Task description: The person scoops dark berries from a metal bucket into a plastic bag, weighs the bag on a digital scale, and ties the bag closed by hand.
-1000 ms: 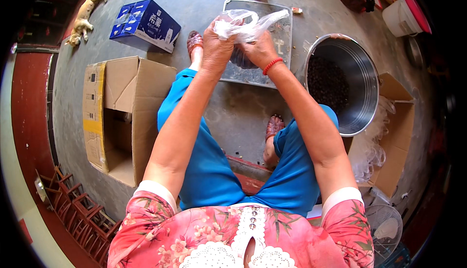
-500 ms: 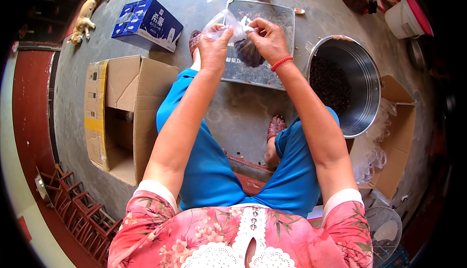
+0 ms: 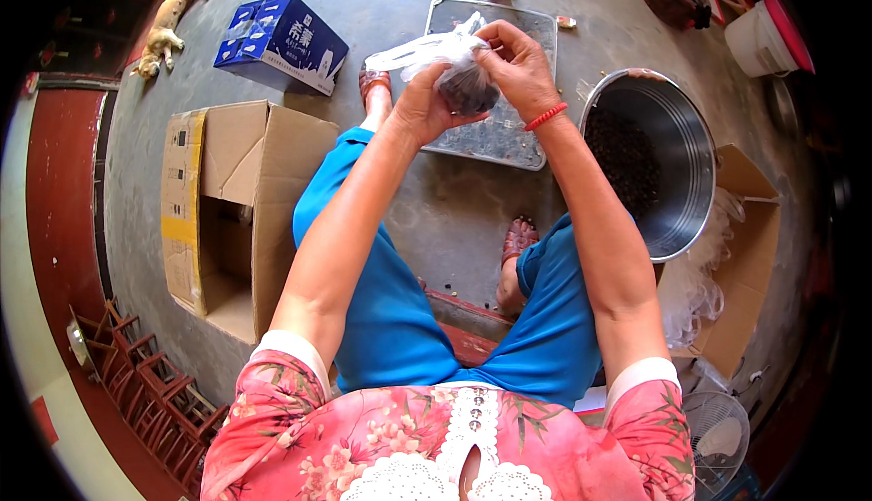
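Note:
Over the flat, light-rimmed scale platform [image 3: 481, 142], a small clear plastic bag [image 3: 468, 90] bulges with dark bits. My left hand [image 3: 423, 109] is wrapped round the bag from its left and underside. At the bag's upper right, my right hand [image 3: 523, 72], a red beaded band at its wrist, pinches the gathered plastic. White, stretched-out plastic sticks out leftward above my left hand. Fingers and crumpled film partly cover how the bag's mouth is closed.
Right of the platform stands a metal bucket [image 3: 690, 174] of dark bits; beyond it an open carton [image 3: 749, 274] holds loose clear bags [image 3: 695, 292]. At left are an opened cardboard box [image 3: 291, 165] and a blue carton [image 3: 289, 45]. A cat [image 3: 163, 33] lies far left.
The bag has been raised off the platform area and turned. My left hand has shifted from pinching the film to cupping the filled part; my right hand still grips the plastic.

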Demonstrator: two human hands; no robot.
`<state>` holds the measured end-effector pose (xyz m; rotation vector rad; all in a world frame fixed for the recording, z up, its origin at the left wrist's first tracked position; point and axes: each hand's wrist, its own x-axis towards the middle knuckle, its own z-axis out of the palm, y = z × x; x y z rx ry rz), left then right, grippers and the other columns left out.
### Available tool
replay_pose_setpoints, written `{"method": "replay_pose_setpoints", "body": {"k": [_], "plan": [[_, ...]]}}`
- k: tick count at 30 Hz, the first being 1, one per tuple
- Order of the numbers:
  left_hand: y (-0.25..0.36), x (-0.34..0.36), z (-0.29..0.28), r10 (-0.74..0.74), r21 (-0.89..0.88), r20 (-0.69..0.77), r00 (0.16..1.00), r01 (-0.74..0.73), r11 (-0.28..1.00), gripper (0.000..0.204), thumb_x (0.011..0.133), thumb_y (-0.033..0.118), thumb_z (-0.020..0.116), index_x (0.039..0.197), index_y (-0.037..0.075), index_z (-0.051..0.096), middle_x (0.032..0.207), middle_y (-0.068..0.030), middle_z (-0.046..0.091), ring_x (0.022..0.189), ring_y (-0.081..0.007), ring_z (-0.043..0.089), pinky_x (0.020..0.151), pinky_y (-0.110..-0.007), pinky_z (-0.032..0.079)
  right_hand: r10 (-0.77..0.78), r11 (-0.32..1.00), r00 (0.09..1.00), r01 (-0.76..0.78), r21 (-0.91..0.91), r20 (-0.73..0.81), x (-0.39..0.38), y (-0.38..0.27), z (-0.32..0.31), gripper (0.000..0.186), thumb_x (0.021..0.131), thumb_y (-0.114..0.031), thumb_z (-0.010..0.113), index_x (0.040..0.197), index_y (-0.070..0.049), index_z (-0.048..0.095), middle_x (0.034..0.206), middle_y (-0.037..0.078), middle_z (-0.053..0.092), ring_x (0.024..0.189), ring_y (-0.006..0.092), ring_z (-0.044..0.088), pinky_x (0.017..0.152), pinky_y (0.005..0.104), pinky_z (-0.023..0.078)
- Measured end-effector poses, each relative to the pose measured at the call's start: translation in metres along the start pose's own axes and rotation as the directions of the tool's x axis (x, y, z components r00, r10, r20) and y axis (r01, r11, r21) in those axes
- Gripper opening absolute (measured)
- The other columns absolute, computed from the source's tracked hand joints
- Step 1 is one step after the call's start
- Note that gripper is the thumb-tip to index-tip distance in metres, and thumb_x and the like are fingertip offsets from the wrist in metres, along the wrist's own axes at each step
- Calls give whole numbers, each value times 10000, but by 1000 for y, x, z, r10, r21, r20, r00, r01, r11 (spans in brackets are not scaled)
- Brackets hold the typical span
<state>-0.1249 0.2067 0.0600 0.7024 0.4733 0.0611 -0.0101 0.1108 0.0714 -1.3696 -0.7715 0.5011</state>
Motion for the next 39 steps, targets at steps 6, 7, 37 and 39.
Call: {"method": "replay_pose_setpoints", "body": {"k": [6, 7, 37, 39], "plan": [[-3, 2, 3, 45, 95, -64, 997, -39, 995, 466, 787, 276, 517, 1212, 142, 380, 1141, -93, 488, 1015, -276, 515, 789, -517, 455, -31, 973, 992, 59, -224, 125, -1, -13, -7, 176, 746, -48, 563, 922, -54, 572, 672, -25, 490, 589, 44, 448, 534, 187, 391], [-3, 1, 5, 63, 119, -88, 994, -52, 991, 453, 791, 269, 515, 1207, 142, 387, 1129, -92, 498, 998, -274, 528, 777, -509, 466, -21, 951, 984, 74, -299, 177, -1, -14, -10, 204, 754, -41, 557, 958, -52, 566, 694, -30, 487, 606, 42, 442, 539, 180, 385], [51, -88, 3, 408, -36, -79, 910, -411, 911, 179, 706, 89, 641, 870, 27, 603, 793, -75, 620, 658, -159, 600, 582, -271, 493, 50, 994, 981, -30, -106, 187, -2, -58, 4, 303, 855, -160, 472, 1128, -32, 494, 945, 34, 530, 794, 71, 490, 663, 202, 429], [55, -108, -15, 516, -42, -1, 857, -516, 856, 186, 716, 106, 645, 884, 35, 608, 804, -91, 625, 668, -164, 608, 592, -277, 500, 103, 984, 971, -68, -161, 218, 3, -49, -4, 304, 849, -181, 488, 1117, -40, 509, 959, 37, 538, 789, 74, 495, 658, 196, 432]]}}
